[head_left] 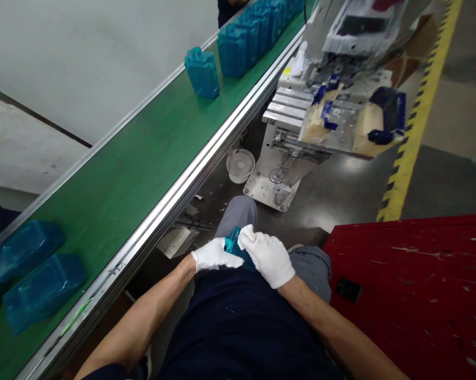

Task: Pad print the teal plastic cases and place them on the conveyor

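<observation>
My left hand (217, 255), in a white glove, grips a teal translucent plastic container (233, 240) at my lap, its thumb lying across the near side. Much of this container is hidden by the gloves and my dark shirt. Over its right side my right hand (270, 258), also gloved in white, pinches a bunched white cloth (246, 235) against the container's upper end. Similar teal containers lie on their sides at the near left of the green conveyor belt (142, 163), while one upright container (202, 73) stands farther along it.
A row of upright teal containers (233, 50) runs up the belt's far end. Right of the metal conveyor rail (174, 192) stands a machine with a slotted table (287, 108) and taped blocks. A small white fan (241, 165) sits below. A red surface (412, 295) borders my right.
</observation>
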A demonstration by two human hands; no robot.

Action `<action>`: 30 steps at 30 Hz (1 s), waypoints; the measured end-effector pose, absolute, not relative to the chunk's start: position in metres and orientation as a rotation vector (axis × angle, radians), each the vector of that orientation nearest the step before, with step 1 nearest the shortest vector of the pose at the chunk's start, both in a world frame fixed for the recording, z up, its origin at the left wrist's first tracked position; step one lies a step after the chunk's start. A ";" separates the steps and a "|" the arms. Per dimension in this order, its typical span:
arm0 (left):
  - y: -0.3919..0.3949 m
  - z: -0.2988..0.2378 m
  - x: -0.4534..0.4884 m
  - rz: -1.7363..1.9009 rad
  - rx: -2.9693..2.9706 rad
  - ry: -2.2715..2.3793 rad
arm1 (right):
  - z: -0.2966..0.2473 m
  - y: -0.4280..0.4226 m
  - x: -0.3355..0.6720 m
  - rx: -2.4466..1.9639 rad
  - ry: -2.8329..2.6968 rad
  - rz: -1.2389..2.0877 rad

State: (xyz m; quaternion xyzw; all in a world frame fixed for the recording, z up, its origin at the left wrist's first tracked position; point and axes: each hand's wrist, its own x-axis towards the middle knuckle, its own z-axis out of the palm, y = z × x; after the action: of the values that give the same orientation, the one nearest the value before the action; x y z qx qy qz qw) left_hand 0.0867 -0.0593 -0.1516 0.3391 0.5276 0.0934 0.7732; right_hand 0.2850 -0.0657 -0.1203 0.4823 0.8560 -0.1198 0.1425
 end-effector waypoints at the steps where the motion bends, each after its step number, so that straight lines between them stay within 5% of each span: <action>1: -0.059 -0.152 0.087 0.196 0.741 1.142 | -0.121 -0.065 0.284 1.394 2.454 -0.350; 30: -0.056 -0.151 0.088 0.135 0.808 1.058 | -0.112 -0.057 0.290 1.377 2.381 -0.478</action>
State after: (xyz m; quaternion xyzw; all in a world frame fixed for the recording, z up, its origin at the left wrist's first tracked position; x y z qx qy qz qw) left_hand 0.0879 -0.0558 -0.1508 0.3744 0.4904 0.0626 0.7845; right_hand 0.2904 -0.0569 -0.1116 0.4857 0.8399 -0.1686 0.1740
